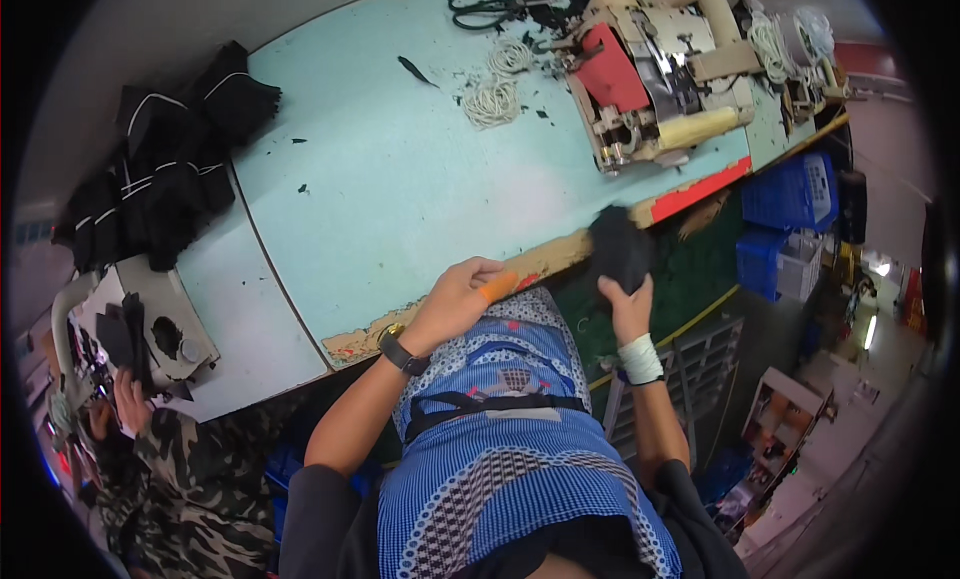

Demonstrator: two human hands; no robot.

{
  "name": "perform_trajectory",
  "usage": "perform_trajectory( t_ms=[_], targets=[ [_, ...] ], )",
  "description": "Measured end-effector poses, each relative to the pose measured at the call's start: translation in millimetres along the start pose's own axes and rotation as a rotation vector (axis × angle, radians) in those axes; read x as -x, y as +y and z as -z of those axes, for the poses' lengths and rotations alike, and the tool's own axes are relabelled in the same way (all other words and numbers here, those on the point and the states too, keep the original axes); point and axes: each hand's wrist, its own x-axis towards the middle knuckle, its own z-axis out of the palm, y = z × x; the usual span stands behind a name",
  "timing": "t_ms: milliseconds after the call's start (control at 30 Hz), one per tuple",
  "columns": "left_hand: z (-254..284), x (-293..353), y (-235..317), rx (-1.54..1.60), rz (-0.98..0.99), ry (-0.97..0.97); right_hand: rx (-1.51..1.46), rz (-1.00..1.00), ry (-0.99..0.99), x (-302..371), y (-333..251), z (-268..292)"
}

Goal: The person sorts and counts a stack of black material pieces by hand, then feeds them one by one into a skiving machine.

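cloth [619, 244], black: grasped in right grip [629, 305]; best held level, edges together. left grip [459, 295]: released, near table [400, 209] edge.

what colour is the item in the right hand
The item is black, as the head view shows.

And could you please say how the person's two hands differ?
The left hand looks empty, while the right hand grips black fabric. The left shows an orange finger cover; the right shows none. The left wrist wears a dark watch, the right a white wrap. Both are near the table edge.
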Motion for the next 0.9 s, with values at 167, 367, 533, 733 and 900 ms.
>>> perform_trajectory(
  t_ms=[167,367,533,733,900],
  targets=[
    [-9,9,5,0.183,-0.333,0.146,0.766,0.613,-0.196,42,-51,-95],
    [31,3,-31,0.351,-0.199,0.471,0.976,0.618,-0.556,32,-45,-174],
    [51,18,-34,0.589,-0.071,0.584,0.590,0.397,-0.691,-2,-53,-167],
    [59,32,-33,0.268,0.011,0.914,0.588,0.352,-0.701,-30,-39,-174],
    [85,57,-64,-0.026,-0.356,1.309,0.595,0.347,-0.737,-33,-41,-178]
  ],
)
